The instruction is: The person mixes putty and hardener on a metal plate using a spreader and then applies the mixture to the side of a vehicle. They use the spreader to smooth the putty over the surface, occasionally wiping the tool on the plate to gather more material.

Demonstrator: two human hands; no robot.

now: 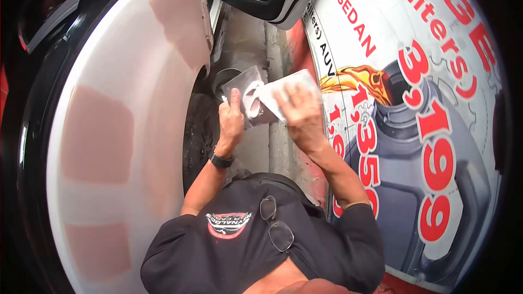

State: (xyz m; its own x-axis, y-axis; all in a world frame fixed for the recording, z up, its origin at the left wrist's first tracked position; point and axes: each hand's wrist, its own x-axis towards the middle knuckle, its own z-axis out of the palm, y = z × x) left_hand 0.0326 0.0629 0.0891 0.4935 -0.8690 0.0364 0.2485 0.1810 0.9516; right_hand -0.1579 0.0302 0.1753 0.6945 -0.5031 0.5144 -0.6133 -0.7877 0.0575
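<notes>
Holding, item one: left hand [231, 122], at eleven o'clock from my chest, closed on the lower edge of a grey pad [242, 83], thumb lying up its face.

Item two: right hand [300, 113], at twelve o'clock, fingers curled over a white sheet [286, 88] and gripping it. The sheet overlaps the pad's right edge, touching it.

Item three: white car panel [125, 65], at nine o'clock, bearing several dull pinkish patches [98, 136], with a dark tyre [199, 130] just beside my left forearm.

Item four: printed banner [436, 103], red lettering, at three o'clock.

Item five: wristwatch [220, 159] on the left wrist; glasses [277, 226] hung at my collar.

Progress, by my judgement: the patches are already laid on the panel and look flat. The sheet is not yet folded round the pad, and both are held well apart from the panel. I judge that the sheet has yet to be fitted and the patches yet to be rubbed with it.
</notes>
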